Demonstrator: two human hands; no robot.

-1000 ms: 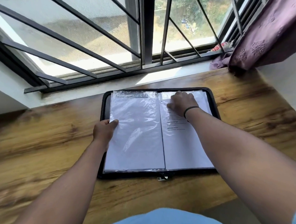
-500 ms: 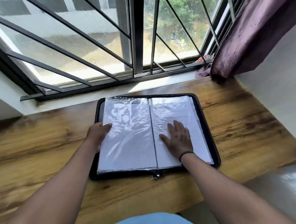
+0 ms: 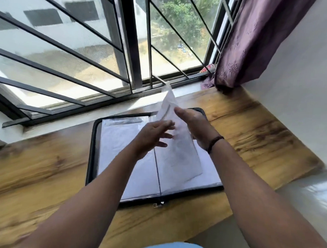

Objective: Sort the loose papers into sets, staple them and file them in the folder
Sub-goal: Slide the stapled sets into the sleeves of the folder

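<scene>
folder (image 3: 92, 158) open flat; filing step. right hand (image 3: 196, 125) lifts plastic sleeve (image 3: 178, 154), grip unclear; left hand (image 3: 151, 136) loose-fingered, empty. next: turn sleeve over.

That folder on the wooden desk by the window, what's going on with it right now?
A person has the black zip folder lying open on the wooden desk and is turning one of its clear sleeves, which stands lifted between both hands. The right hand backs the sleeve; the left hand reaches toward it, fingers spread. Blur hides the exact contact.
</scene>
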